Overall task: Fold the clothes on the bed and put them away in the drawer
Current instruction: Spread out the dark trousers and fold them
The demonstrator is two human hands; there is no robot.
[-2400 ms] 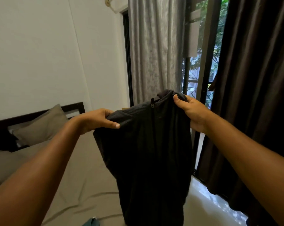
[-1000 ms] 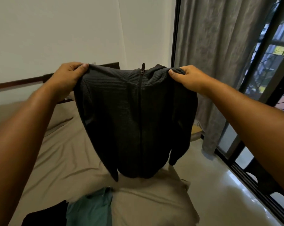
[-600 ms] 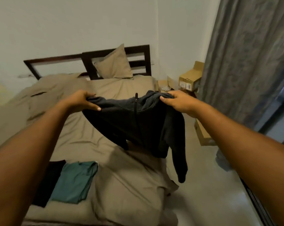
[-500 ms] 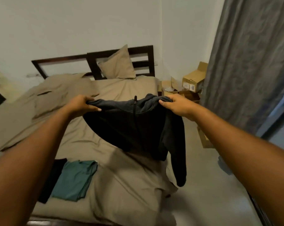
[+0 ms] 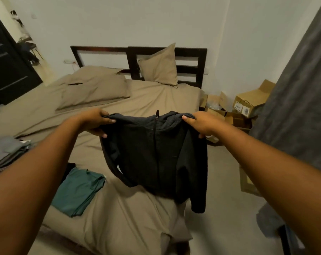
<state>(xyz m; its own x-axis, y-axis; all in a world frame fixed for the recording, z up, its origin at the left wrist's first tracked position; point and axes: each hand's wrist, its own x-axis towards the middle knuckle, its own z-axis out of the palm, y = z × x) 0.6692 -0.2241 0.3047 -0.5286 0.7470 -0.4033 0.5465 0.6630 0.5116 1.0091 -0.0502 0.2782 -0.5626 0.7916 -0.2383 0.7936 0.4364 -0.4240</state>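
Tan sheets cover the wide bed (image 5: 156, 100) ahead of you, with a dark slatted headboard (image 5: 189, 52) and matching pillows at its far end. You hold the charcoal ribbed zip-up jacket (image 5: 156, 153) in the air over the bed's near right corner, one shoulder in each hand. Your left hand (image 5: 95, 122) has its fingers curled round the left shoulder, and your right hand (image 5: 200, 124) grips the right shoulder the same way. Held like this, I judge, the jacket hangs flat with its zip centred and sleeves dangling, ready to lay down for folding. A folded teal garment (image 5: 78, 190) lies on the sheet at lower left, and a stack of grey clothes (image 5: 6, 151) sits further left; both look finished. Open brown cardboard boxes (image 5: 248, 105) beside the bed carry white labels, too small to read.
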